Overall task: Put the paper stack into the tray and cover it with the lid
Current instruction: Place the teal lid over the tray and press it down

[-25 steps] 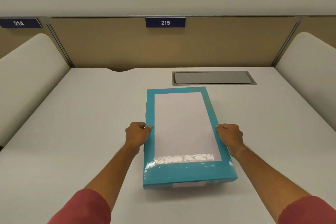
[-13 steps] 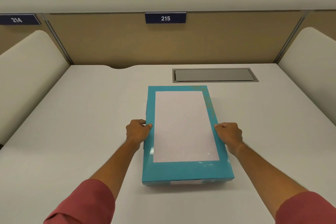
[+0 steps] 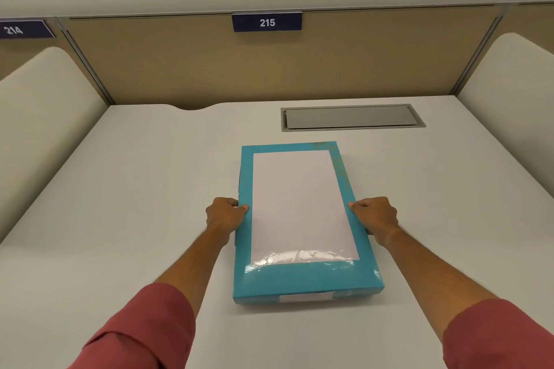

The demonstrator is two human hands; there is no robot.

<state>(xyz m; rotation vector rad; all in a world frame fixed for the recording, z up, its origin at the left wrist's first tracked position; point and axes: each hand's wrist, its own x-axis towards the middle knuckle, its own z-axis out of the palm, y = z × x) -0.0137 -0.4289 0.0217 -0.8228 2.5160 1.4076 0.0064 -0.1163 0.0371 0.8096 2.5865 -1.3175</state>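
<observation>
The teal cardboard lid with a clear plastic window (image 3: 302, 275) sat flat on the white desk (image 3: 120, 219), near the middle and a little right of centre, and appeared to be fully down over the tray, of which only a dark sliver showed at the lid's left edge. White paper (image 3: 299, 204) filled the window, so the paper stack seemed already to lie inside. By that reading both parts of the task looked done or nearly done, with at most a final press or a release of the lid left. The left hand (image 3: 224, 217) was closed on the lid's left long edge, thumb on top and fingers curled down the side; the right hand (image 3: 376, 216) gripped the right long edge in the same way. Whether the lid was seated all round could not be told at the far end. On the tan partition at the far side, a dark blue plate (image 3: 266, 22) read "215", and another plate at far left (image 3: 24, 29) read "214". A pale label on the lid's near face (image 3: 305, 297) was too blurred to read.
</observation>
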